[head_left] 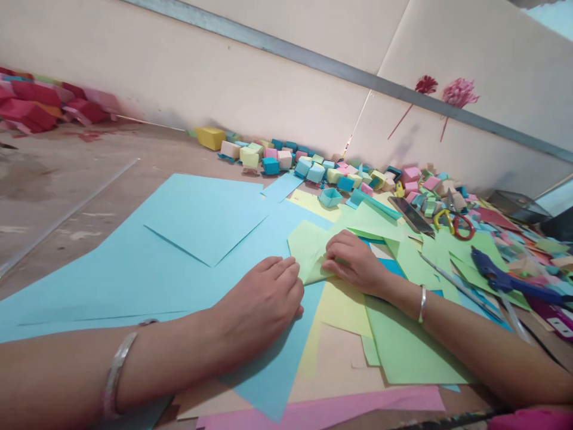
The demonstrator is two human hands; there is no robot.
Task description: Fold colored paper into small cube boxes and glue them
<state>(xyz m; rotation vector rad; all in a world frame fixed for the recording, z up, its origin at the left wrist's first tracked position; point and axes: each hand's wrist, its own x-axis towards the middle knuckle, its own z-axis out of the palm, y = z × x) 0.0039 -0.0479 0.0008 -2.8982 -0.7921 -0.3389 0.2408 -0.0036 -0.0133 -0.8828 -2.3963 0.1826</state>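
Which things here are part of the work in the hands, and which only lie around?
In use: folded green paper, touched by left hand and right hand, on the blue sheet.
Lying about: scissors, phone, glue gun, paper cubes, pink sheet.

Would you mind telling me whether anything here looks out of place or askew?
Nothing looks damaged. The large blue paper sheets lie overlapped at skewed angles, and small folded paper boxes are strewn along the wall.
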